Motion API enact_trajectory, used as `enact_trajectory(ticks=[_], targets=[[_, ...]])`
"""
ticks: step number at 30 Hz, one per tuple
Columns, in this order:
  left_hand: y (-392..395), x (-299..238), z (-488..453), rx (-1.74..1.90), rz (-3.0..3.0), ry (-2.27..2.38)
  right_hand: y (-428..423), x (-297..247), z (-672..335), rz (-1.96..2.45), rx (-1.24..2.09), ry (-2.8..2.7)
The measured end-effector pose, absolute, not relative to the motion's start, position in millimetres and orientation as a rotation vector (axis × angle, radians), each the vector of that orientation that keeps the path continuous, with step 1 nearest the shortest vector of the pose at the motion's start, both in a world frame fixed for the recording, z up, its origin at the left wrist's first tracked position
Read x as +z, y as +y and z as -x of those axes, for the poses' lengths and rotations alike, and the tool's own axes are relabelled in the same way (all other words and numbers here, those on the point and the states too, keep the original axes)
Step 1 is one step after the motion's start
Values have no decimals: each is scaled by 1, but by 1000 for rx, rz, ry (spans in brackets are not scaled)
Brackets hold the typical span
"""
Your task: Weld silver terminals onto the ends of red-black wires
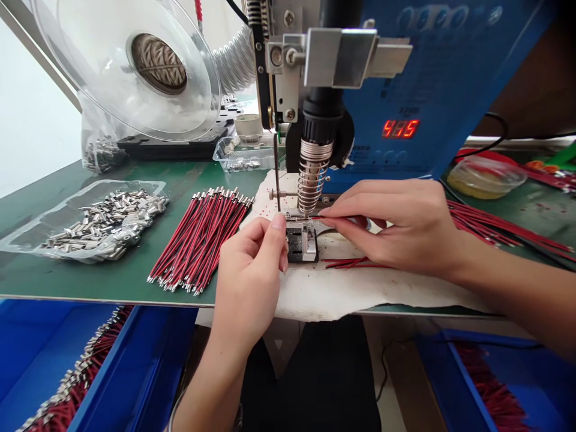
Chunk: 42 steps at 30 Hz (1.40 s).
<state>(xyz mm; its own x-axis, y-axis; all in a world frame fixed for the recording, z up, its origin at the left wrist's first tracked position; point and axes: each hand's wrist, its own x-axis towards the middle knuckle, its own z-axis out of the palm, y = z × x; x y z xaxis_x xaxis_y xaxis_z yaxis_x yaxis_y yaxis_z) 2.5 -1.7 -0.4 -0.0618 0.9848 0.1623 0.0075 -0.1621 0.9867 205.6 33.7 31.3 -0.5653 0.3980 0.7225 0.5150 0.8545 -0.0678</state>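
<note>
Closest to the camera, the left forearm (pixel 216 372) rises from the lower edge to the left hand (pixel 252 264); taking the tip of the soldering iron (pixel 315 165) as the dial's centre, the forearm comes in from 7 o'clock. Right at that centre lies the end of a thin red-and-black wire (pixel 317 217), reaching 3 o'clock into the right hand (pixel 396 222), whose thumb and index fingers pinch it. The left hand's fingers are curled together at the left edge of a small metal fixture (pixel 309 243) just below the tip; whether they grip anything cannot be told. A few loose wires (pixel 355 263) lie on a pale cloth (pixel 315 294) at 4 o'clock. At 9 o'clock, a bundle of wires (pixel 200 237) is spread on the green tabletop (pixel 135 277), with a clear tray (pixel 11 242) of metal connectors (pixel 108 216) beyond it. More wires (pixel 504 225) lie at 3 o'clock. A red display (pixel 400 129) reading 415 glows on the blue machine (pixel 387 78) at 2 o'clock, and a large clear spool (pixel 103 60) stands at 10 o'clock. Below the tabletop, blue bins holding red wires sit at 8 o'clock (pixel 148 342) and 4 o'clock.
</note>
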Motion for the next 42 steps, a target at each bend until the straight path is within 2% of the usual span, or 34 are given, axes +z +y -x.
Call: enact_trajectory(ticks=[21, 29, 34, 37, 39, 42], targets=[[-2, 2, -3, 1399, -1268, 1138, 35, 32, -208, 612, -218, -2256], [-38, -3, -7, 1478, -1408, 1159, 28, 32, -204, 577, -285, -2218], [-53, -5, -27, 1274, -1642, 1148, 11, 34, -196, 481, 45, -2237], [-53, -8, -37, 1305, -1636, 1066, 6, 33, -192, 421, 210, -2253], [-53, -9, -40, 1346, -1589, 1057, 7, 32, -192, 399, 224, -2262], [-53, -5, -34, 1358, -1527, 1059, 16, 32, -201, 333, 75, -2339]])
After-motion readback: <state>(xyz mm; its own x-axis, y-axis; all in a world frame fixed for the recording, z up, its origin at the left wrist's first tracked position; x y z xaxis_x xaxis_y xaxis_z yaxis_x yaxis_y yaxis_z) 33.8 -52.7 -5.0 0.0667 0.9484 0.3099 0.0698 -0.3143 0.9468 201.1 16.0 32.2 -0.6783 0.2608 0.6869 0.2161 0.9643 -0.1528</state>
